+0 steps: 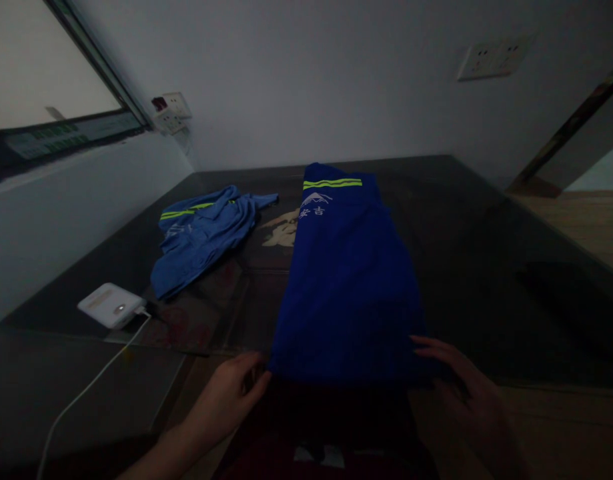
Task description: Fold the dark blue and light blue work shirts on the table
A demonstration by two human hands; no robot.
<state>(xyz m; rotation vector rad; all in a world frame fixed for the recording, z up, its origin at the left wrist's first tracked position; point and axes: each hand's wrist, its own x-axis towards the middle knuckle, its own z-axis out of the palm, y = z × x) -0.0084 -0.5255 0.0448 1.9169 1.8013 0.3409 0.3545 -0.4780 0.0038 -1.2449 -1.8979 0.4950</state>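
A dark blue garment (353, 273), folded into a long strip, lies on the table with its near edge at the table's front. Two yellow-green stripes and white lettering mark its far end. My left hand (239, 387) pinches the near left corner between thumb and fingers. At the near right corner, my right hand (459, 380) has its fingers on top of the cloth; its thumb is in deep shadow, and the hem there seems to lie between them. To the left lies a lighter blue garment (206, 230), crumpled, with similar stripes.
On the dark table (486, 267), a white power bank (111, 305) with a white cable (93, 383) sits at the left. A dark flat object (571, 300) lies at the right. Walls with sockets (493, 58) stand behind, and a window (51, 73) is at upper left.
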